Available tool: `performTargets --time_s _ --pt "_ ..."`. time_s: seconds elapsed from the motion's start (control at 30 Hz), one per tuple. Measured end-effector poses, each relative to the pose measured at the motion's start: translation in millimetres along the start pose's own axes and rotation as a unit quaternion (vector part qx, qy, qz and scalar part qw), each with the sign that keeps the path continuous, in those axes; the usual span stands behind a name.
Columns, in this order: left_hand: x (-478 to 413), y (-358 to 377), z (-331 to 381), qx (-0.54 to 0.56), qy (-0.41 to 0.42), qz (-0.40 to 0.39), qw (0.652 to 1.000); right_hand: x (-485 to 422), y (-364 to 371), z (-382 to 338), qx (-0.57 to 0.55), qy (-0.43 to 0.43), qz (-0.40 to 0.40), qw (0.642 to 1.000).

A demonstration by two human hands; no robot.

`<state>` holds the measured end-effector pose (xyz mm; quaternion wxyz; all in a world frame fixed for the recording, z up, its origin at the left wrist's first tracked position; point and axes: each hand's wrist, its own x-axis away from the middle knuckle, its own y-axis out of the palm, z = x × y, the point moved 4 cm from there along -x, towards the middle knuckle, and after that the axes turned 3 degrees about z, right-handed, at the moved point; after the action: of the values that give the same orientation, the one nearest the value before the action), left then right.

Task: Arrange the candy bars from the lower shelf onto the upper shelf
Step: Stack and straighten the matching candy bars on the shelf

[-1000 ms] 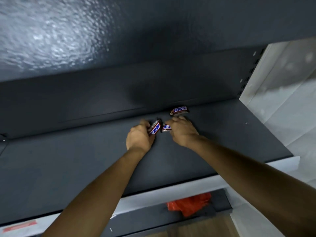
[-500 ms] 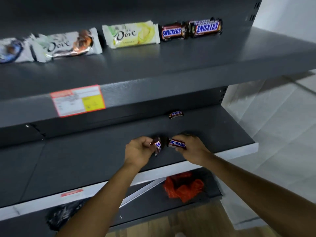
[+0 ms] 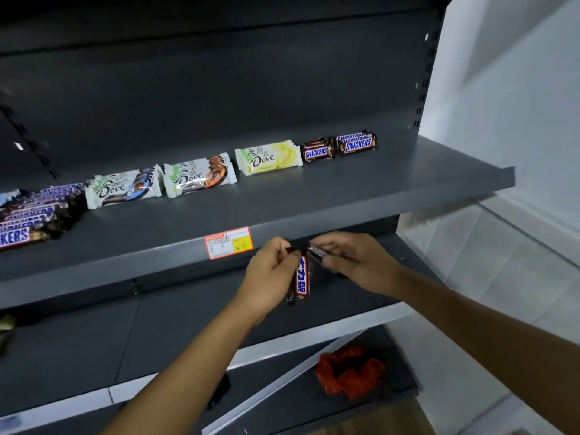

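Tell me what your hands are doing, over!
Left hand gripping upright Snickers bar. Right hand pinching a second bar. Both below upper shelf edge; nothing blocking, free space right of Snickers stack. Over.

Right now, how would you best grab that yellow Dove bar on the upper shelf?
Pinch the yellow Dove bar across its short width at mid-length, coming from the front. It lies flat, long side facing out, with neighbours near both ends, so the front edge is the open one.
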<state>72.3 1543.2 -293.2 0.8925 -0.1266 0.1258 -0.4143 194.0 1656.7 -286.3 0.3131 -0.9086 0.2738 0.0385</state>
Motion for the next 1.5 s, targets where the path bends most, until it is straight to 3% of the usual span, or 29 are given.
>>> performTargets --time_s 0.1,0.33,0.43,0.53,0.77,0.9,1.0,1.07,1.17,1.33,1.5 --pt "-3.2 -8.7 35.3 0.048 -0.002 -0.025 0.999 -14.0 -17.7 -24.3 -0.04 -0.009 0.0 0.999" --pt "-38.3 -34.0 76.8 -0.032 0.048 0.014 0.998 -63.8 -50.5 -40.2 -0.197 0.031 -0.017 0.98" --pt "-58.1 -33.5 87.5 -0.069 0.056 -0.011 0.996 -85.7 -60.5 -39.1 -0.212 0.038 -0.034 0.976" --pt "-85.1 -32.2 97.9 -0.105 0.059 0.016 0.993 -109.4 -73.4 -34.7 -0.213 0.041 -0.048 0.975" --pt "-134.0 -14.6 103.0 -0.054 0.038 0.026 0.997 -149.3 -96.0 -17.6 -0.252 0.046 -0.047 0.965" --pt "-153.1 -7.2 93.5 0.02 -0.016 0.041 0.999 -163.5 -103.4 -6.4 -0.181 0.015 -0.033 0.983" --pt "-164.2 -1.6 86.0 0.056 -0.05 0.045 0.996 -168.6 -107.6 -1.2 0.014 -0.076 -0.009 0.997" --pt "-170.9 2.8 82.3 0.059 -0.065 0.04 0.995 -172.8 -108.4 4.6 0.134 -0.131 0.023 0.982" --pt "-180.7 9.1 77.5 0.061 -0.074 0.035 0.995 -180.5 -110.7 18.2 0.182 -0.168 0.067 0.967" --pt "-195.0 12.4 70.0 0.076 -0.098 0.07 0.99 -200.1 -122.0 40.8 0.302 -0.145 0.133 0.933" --pt "-206.5 17.5 59.5 0.104 -0.139 0.092 0.981 -222.3 -125.4 59.7 0.349 -0.119 0.114 0.923"
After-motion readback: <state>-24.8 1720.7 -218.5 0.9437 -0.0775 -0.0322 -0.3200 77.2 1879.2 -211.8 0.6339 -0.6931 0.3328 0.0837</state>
